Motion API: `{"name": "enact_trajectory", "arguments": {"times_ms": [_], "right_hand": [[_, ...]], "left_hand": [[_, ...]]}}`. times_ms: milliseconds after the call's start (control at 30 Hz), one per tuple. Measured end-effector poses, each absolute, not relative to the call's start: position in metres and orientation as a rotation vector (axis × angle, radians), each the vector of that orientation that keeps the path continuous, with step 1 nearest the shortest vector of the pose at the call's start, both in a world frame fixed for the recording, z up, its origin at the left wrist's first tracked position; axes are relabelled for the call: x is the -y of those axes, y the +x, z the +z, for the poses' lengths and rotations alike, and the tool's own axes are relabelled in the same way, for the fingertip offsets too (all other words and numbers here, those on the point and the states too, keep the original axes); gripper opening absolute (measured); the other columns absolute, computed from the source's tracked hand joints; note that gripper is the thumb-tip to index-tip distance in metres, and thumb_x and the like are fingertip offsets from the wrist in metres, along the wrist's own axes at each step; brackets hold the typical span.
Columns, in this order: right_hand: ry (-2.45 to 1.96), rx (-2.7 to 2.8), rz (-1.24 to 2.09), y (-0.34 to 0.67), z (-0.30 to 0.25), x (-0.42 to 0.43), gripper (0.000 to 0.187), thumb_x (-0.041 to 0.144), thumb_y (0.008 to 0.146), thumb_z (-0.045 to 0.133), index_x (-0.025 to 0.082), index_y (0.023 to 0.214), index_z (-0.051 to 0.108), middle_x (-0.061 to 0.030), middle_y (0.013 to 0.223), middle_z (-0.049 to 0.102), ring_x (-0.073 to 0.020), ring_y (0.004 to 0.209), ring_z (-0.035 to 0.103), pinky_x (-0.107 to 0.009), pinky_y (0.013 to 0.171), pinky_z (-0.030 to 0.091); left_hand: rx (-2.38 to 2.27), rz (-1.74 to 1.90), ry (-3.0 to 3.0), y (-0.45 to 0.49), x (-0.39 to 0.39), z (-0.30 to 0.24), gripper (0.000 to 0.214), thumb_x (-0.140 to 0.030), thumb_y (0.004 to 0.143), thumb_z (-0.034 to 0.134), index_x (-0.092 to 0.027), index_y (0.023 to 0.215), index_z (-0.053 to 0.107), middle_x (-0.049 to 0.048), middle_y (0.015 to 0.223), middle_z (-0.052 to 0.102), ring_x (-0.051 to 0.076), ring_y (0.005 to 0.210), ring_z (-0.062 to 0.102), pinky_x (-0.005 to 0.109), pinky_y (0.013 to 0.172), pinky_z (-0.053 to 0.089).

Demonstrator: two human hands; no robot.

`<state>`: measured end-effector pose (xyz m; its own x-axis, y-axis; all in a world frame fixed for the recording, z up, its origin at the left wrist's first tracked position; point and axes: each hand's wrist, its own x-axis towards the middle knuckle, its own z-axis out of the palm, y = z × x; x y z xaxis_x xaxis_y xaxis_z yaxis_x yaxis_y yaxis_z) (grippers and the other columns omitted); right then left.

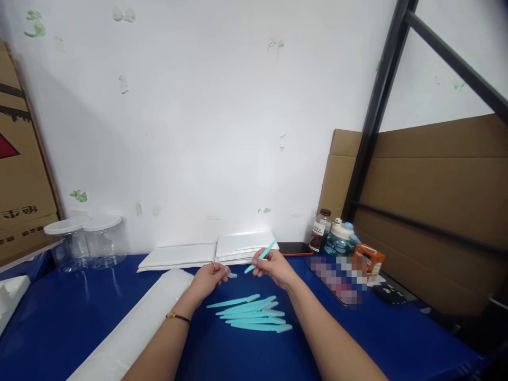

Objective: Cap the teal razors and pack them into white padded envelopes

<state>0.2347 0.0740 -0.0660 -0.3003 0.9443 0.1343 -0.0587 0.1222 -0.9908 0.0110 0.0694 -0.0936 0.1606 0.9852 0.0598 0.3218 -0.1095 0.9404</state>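
Head camera view, looking down along two bare forearms to a blue tabletop [59, 323] set against a white wall. The right hand [273, 269] is closed in a fingertip pinch around a slim teal stick [262, 255], held up off the surface. The stick's long axis slants: its far end rises up and away from that hand toward the wall, and its near end dips toward the left hand [208, 279]. The left hand is closed too, thumb and fingers pinching a small pale cap [232, 275] that juts out toward the right hand. The cap and the lower tip of the stick are near each other but apart, with a narrow gap between them. The cap sits just below and left of the tip, roughly in line with the stick. Both hands are about equally near that gap.

Below the hands, closer to the person, a loose pile of teal sticks [254, 316] lies flat between the forearms, mostly parallel, long axes running left to right. A thin bracelet [177, 317] circles the left wrist. Left of the left arm lies a long white roll [130, 328]. Beyond the hands, flat white packets [242, 244] are stacked by the wall, with a dark phone [294, 248] just beyond the right hand. Far to the left of the left hand stand two clear jars [103, 241]
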Motion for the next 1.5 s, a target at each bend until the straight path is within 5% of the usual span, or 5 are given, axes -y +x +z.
{"name": "enact_trajectory", "arguments": {"times_ms": [400,933,1100,1367,1500], "right_hand": [[-0.659,1.532,1.321,0.225,-0.058,-0.056,0.028,0.034,0.069,0.071,0.012,0.085,0.063,-0.0077,0.070,0.070,-0.0160,0.065,0.065,-0.030,0.066,0.050],[-0.646,1.837,0.862,0.223,-0.057,-0.056,0.016,0.032,0.071,0.068,0.022,0.083,0.072,-0.0059,0.095,0.065,-0.0192,0.091,0.058,-0.033,0.084,0.045],[-0.783,2.002,1.157,0.260,-0.058,-0.071,0.056,0.018,0.064,0.067,0.024,0.118,0.056,-0.0052,0.106,0.062,-0.0143,0.076,0.061,-0.031,0.073,0.048],[-0.992,1.951,0.954,0.275,-0.051,-0.063,0.037,0.027,0.072,0.059,0.018,0.107,0.061,-0.0070,0.097,0.066,-0.0177,0.083,0.061,-0.029,0.073,0.046],[-1.147,2.268,0.722,0.256,-0.057,-0.055,0.020,0.029,0.081,0.051,0.018,0.089,0.066,-0.0012,0.067,0.064,-0.0138,0.061,0.057,-0.024,0.060,0.042]], "left_hand": [[-1.036,1.105,1.031,0.018,-0.052,-0.074,0.047,-0.051,0.057,0.074,-0.010,0.079,0.062,-0.0008,0.063,0.057,0.003,0.049,0.043,0.017,0.047,0.032],[-0.966,1.046,0.928,0.031,-0.042,-0.070,0.040,-0.043,0.057,0.077,-0.012,0.068,0.056,-0.0029,0.060,0.056,0.001,0.047,0.042,0.015,0.048,0.031],[-1.160,1.036,1.256,0.028,-0.047,-0.076,0.039,-0.047,0.061,0.070,-0.014,0.078,0.060,0.0016,0.068,0.064,0.007,0.055,0.051,0.020,0.054,0.037],[-1.270,1.220,1.751,0.038,-0.045,-0.069,0.033,-0.048,0.075,0.051,-0.017,0.082,0.060,0.0019,0.073,0.064,0.015,0.070,0.058,0.024,0.066,0.043],[-1.286,1.021,1.973,0.047,-0.025,-0.066,0.049,-0.048,0.071,0.058,-0.019,0.109,0.055,0.0054,0.093,0.063,0.019,0.087,0.058,0.028,0.078,0.044]]}}
